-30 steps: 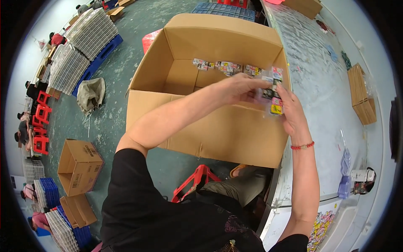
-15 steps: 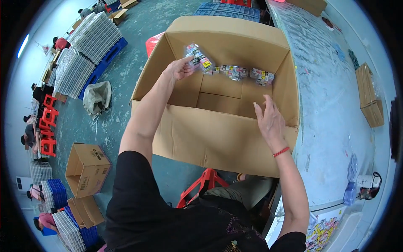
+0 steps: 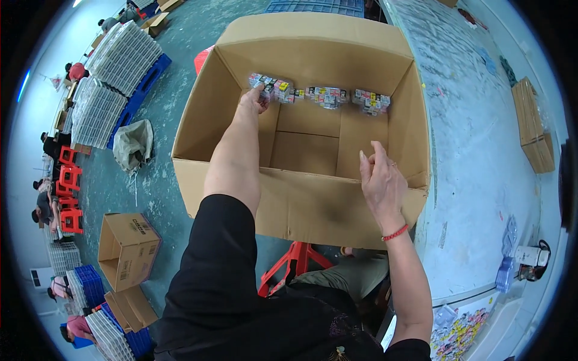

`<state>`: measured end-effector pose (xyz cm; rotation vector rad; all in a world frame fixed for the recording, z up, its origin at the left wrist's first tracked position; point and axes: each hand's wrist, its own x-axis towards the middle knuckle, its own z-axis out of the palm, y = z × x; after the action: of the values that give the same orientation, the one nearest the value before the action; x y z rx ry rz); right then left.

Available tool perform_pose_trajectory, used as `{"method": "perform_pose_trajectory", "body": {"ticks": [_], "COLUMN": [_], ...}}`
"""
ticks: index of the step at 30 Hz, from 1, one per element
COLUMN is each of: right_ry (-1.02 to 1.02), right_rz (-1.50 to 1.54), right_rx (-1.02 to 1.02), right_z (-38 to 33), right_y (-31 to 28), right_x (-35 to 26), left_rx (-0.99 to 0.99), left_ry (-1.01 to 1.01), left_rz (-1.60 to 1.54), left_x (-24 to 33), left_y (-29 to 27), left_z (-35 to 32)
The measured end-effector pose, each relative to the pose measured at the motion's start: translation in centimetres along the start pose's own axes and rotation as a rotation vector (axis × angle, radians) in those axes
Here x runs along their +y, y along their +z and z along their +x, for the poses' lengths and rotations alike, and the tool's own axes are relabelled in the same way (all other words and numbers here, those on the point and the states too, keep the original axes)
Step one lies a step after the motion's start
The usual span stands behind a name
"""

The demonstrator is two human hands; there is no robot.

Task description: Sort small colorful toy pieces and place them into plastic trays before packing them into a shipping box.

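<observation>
A large open cardboard box (image 3: 301,210) stands in front of me. Along its far inner wall lies a row of small colourful packets (image 3: 325,95). My left hand (image 3: 253,99) reaches deep into the box and rests its fingers on the leftmost packets (image 3: 270,88) of that row. My right hand (image 3: 380,180) hovers over the near right part of the box, fingers loosely apart, holding nothing. A red cord circles its wrist.
A pale worktable (image 3: 481,150) runs along the right with a small cardboard box (image 3: 533,123) on it. A red stool (image 3: 292,268) stands below the big box. On the green floor at left are cardboard boxes (image 3: 127,248), stacked white crates (image 3: 123,54) and red stools (image 3: 67,180).
A second ago both hands held a packet bundle at the box's right side. The left hand then carried packets to the far left of the row, and the right hand drew back empty.
</observation>
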<state>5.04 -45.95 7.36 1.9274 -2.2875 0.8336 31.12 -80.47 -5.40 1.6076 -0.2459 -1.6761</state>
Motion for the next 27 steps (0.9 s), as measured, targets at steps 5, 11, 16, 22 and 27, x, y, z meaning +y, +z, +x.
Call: {"method": "perform_pose_trajectory", "body": {"ticks": [5, 11, 16, 22, 27], "right_ry": [0.001, 0.003, -0.018, -0.018, -0.048], "right_rz": [-0.009, -0.029, 0.022, -0.032, 0.007], "right_rx": [0.015, 0.002, 0.021, 0.017, 0.044], "right_z": [-0.1, -0.1, 0.2, -0.1, 0.1], "right_y": [-0.2, -0.4, -0.7, -0.4, -0.7], "right_x": [-0.5, 0.1, -1.1, 0.3, -0.9], "left_rx": [0.033, 0.056, 0.029, -0.002, 0.134], "left_ry": [-0.04, -0.059, -0.014, -0.006, 0.144], "left_rz": [-0.118, -0.111, -0.199, -0.253, -0.108], "left_x": [-2.2, -5.9, -4.3, -7.9, -5.3], "left_y": [1.8, 4.9, 3.2, 6.1, 4.1], "left_z": [3.5, 5.1, 8.7, 8.9, 10.4]}}
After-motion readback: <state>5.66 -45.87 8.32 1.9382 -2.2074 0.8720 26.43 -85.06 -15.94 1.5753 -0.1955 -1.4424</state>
